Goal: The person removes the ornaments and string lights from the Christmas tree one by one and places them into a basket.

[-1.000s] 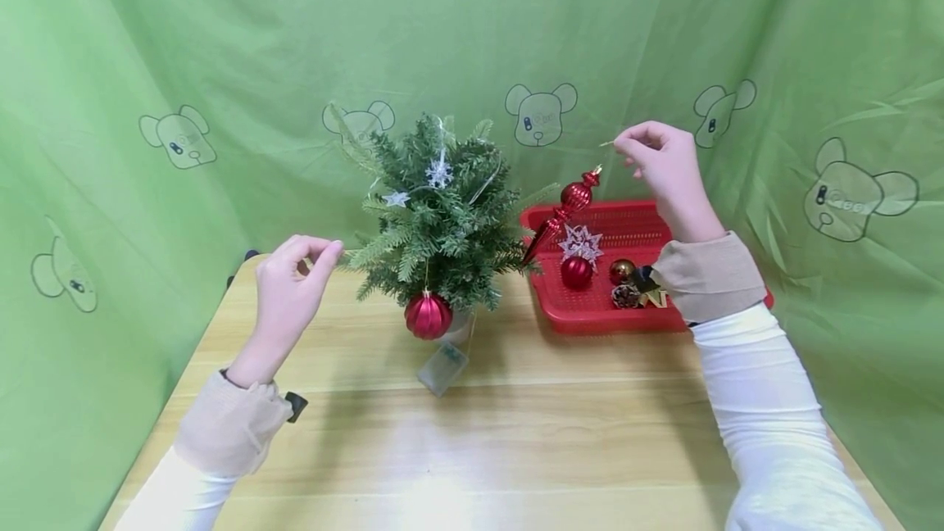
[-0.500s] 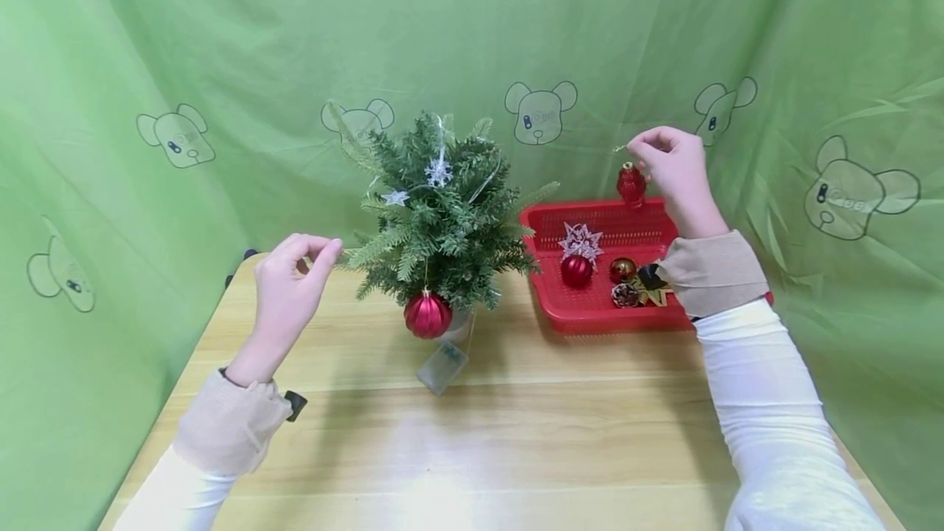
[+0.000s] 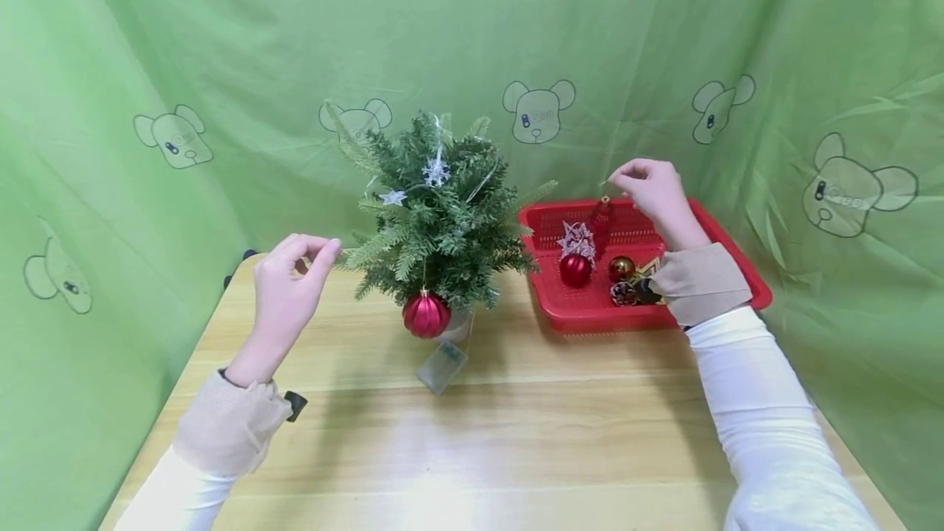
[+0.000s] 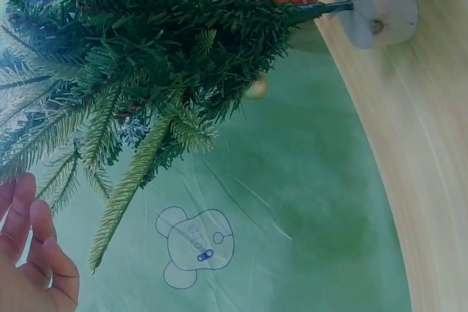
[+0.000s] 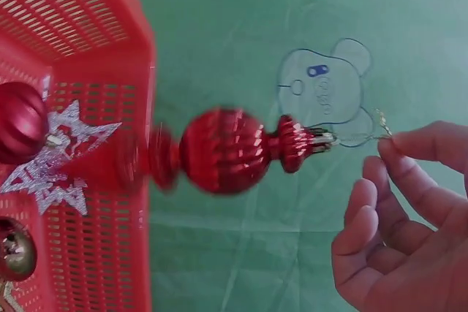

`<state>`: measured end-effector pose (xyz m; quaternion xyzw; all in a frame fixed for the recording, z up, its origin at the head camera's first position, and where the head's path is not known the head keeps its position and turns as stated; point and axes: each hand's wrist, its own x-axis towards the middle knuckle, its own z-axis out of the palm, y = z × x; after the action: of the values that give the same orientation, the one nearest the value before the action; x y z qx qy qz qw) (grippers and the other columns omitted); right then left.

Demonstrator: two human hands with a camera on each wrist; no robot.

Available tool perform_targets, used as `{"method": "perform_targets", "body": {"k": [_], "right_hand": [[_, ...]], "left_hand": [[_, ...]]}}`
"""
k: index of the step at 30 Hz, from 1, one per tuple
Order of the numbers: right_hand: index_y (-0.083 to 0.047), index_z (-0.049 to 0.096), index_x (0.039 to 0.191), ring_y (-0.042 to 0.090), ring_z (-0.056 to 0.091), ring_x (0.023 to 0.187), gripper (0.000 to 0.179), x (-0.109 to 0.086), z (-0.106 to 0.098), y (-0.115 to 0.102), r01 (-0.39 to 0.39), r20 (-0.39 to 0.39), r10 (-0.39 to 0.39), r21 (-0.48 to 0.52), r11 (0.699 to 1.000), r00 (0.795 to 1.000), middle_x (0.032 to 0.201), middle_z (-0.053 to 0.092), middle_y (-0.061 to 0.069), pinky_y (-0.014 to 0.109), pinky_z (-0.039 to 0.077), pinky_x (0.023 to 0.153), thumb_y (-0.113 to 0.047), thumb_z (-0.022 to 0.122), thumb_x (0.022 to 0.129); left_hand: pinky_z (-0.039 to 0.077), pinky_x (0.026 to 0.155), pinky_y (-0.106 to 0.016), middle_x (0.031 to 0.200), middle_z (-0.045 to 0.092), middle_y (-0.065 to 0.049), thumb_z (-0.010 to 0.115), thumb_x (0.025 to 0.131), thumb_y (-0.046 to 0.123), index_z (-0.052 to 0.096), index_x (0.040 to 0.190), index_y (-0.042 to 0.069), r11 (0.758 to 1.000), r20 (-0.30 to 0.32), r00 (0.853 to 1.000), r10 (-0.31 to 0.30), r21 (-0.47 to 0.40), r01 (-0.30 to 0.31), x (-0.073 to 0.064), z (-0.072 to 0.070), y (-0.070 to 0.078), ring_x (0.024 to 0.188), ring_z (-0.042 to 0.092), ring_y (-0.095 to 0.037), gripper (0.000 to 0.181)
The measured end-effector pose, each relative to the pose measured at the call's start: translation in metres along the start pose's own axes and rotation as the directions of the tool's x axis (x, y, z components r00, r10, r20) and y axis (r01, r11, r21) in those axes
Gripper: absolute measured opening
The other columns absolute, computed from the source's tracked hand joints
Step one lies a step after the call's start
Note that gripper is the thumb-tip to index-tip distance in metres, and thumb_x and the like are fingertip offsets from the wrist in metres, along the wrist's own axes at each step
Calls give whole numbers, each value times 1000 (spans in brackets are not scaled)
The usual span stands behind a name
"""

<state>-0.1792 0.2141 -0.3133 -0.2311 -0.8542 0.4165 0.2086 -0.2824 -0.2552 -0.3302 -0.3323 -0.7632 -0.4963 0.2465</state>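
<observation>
My right hand (image 3: 652,191) pinches the thin gold cord of a red finial-shaped Christmas ornament (image 5: 223,150) between thumb and fingertip. The ornament hangs below the fingers over the back part of a red plastic basket (image 3: 583,319); its lower end is blurred. My left hand (image 3: 289,289) is raised at the left of a small Christmas tree (image 3: 442,228), fingers loosely bent. In the left wrist view its fingers (image 4: 42,221) are close to a branch tip; contact is unclear. A red ribbed bauble (image 3: 426,315) hangs on the tree's front.
In the basket are a red bauble (image 3: 575,270), a glittery star (image 3: 578,241), a gold-brown bauble (image 3: 621,269) and a pinecone (image 3: 624,294). A clear box (image 3: 442,367) lies before the tree. A snowflake (image 3: 436,171) hangs on it. Green curtain (image 3: 442,23) surrounds the table (image 3: 354,433).
My right hand first shifted slightly right, then came down and a little left. The red ornament swung from a leftward slant and now hangs lower, over the basket. My left hand stayed put.
</observation>
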Motion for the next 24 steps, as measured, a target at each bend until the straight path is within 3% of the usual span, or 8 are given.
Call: {"method": "perform_targets", "body": {"k": [5, 11, 19, 24], "right_hand": [[0, 66, 106, 9, 50, 77, 27, 0, 5, 5, 17, 43, -12, -124, 992, 999, 80, 61, -12, 26, 41, 69, -22, 59, 92], [1, 66, 106, 15, 51, 76, 28, 3, 8, 10, 22, 80, -6, -194, 981, 997, 93, 65, 11, 28, 42, 67, -21, 57, 93], [3, 66, 104, 16, 51, 74, 27, 10, 13, 27, 13, 124, 20, -258, 966, 992, 94, 64, 17, 28, 42, 63, -19, 57, 92], [4, 66, 103, 25, 51, 81, 27, 11, 15, 37, 13, 112, 20, -290, 957, 994, 100, 63, 21, 30, 40, 66, -17, 55, 91]], "left_hand": [[41, 62, -10, 77, 70, -13, 69, 90, 10, 72, 83, 1, 1000, 1, 1000, 0, -1, 0, 0, 0, 1, 69, 49, 7, 12], [40, 61, -10, 77, 69, -14, 69, 89, 10, 72, 83, 1, 1000, 1, 1000, 1, 7, -1, -2, 0, -1, 67, 48, 6, 11], [40, 62, -10, 78, 69, -14, 69, 89, 9, 72, 83, 1, 1000, 1, 1000, 7, 19, -7, -1, 0, -1, 68, 48, 7, 11], [40, 62, -10, 77, 69, -14, 69, 89, 10, 72, 82, 1, 1000, 1, 1000, 4, 17, -4, -1, 0, -2, 68, 48, 6, 12]]}}
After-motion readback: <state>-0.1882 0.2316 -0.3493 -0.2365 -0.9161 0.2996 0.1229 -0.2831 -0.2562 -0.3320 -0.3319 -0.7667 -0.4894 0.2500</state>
